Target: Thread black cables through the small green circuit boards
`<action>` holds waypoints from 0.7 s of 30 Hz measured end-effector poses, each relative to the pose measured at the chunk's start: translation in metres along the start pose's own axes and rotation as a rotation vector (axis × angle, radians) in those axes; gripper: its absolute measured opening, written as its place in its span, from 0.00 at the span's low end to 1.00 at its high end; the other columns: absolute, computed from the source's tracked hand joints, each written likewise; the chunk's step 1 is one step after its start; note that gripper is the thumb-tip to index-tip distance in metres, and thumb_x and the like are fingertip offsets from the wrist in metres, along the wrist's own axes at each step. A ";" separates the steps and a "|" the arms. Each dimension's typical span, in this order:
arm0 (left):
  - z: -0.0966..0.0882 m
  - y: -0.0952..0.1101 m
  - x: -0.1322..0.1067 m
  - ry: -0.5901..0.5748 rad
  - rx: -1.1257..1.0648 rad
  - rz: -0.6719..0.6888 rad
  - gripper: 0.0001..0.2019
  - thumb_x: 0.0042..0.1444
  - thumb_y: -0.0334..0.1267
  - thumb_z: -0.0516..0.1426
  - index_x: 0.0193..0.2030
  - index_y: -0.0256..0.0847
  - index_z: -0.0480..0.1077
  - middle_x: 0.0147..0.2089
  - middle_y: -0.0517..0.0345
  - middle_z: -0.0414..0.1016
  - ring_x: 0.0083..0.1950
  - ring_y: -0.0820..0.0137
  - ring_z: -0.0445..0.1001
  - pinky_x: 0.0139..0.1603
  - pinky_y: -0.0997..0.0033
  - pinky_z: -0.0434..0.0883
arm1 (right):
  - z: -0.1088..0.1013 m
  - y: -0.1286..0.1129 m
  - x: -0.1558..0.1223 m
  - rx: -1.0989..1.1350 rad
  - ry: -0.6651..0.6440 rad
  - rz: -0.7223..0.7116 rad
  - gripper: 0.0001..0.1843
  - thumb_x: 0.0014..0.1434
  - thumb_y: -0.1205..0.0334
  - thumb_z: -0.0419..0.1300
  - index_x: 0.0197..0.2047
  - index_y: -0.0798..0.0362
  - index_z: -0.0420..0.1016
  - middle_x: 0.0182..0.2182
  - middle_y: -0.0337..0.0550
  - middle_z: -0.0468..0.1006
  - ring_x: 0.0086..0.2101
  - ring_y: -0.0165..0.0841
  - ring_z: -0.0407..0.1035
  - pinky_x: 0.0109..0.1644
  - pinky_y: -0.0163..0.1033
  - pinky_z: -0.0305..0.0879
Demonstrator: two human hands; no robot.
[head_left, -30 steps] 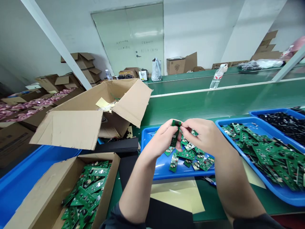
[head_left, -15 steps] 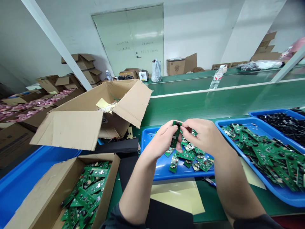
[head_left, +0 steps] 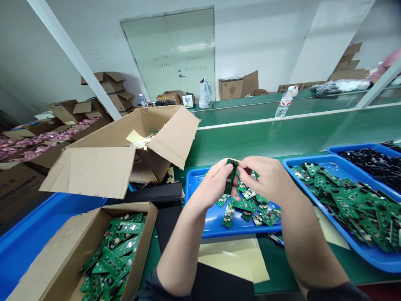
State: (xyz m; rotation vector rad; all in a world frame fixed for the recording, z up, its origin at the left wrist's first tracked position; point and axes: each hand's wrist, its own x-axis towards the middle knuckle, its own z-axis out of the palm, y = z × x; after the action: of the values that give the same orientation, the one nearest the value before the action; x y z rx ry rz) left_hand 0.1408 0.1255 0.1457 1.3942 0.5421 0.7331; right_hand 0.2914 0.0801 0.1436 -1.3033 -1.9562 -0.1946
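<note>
A small green circuit board (head_left: 231, 172) stands upright between both my hands above a blue tray (head_left: 200, 184). My left hand (head_left: 213, 184) pinches its left side with curled fingers. From the right, my right hand (head_left: 266, 177) grips its upper end with thumb and fingertips. Beneath my hands, several loose green boards (head_left: 250, 205) lie in the tray.
A cardboard box of green boards (head_left: 109, 259) stands at the near left, with a large open carton (head_left: 125, 146) behind it. At the right are a blue tray of boards (head_left: 344, 196) and one of black parts (head_left: 372, 161). A water bottle (head_left: 284, 101) stands on the green belt.
</note>
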 end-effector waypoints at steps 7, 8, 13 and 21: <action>-0.001 -0.002 0.001 -0.008 -0.036 -0.010 0.09 0.59 0.38 0.48 0.30 0.39 0.62 0.25 0.66 0.64 0.18 0.78 0.69 0.19 0.78 0.70 | 0.000 0.001 0.000 0.015 0.003 -0.005 0.14 0.61 0.66 0.49 0.24 0.52 0.64 0.20 0.38 0.69 0.23 0.29 0.62 0.28 0.35 0.54; -0.002 -0.002 0.002 -0.015 -0.044 -0.014 0.09 0.59 0.39 0.48 0.31 0.39 0.63 0.25 0.66 0.64 0.17 0.78 0.69 0.19 0.77 0.70 | 0.000 0.001 0.000 0.019 -0.006 -0.009 0.14 0.61 0.66 0.49 0.23 0.52 0.64 0.20 0.38 0.69 0.23 0.29 0.62 0.28 0.35 0.54; -0.002 -0.002 0.003 0.001 -0.067 -0.050 0.07 0.56 0.36 0.49 0.36 0.39 0.66 0.25 0.66 0.64 0.18 0.77 0.68 0.20 0.76 0.70 | -0.001 -0.001 0.000 0.050 -0.034 -0.004 0.14 0.62 0.66 0.49 0.24 0.52 0.65 0.22 0.40 0.72 0.24 0.30 0.64 0.29 0.36 0.55; -0.003 -0.004 0.003 -0.030 -0.049 -0.033 0.07 0.58 0.39 0.49 0.32 0.40 0.63 0.25 0.67 0.65 0.18 0.78 0.69 0.21 0.77 0.69 | -0.001 -0.002 0.001 0.040 -0.005 0.017 0.14 0.61 0.65 0.49 0.24 0.51 0.64 0.20 0.38 0.69 0.22 0.29 0.62 0.28 0.35 0.55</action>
State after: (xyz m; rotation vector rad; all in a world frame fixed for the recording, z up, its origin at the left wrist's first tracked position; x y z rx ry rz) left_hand 0.1415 0.1296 0.1415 1.3455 0.5194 0.6941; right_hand 0.2903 0.0794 0.1453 -1.2958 -1.9429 -0.1431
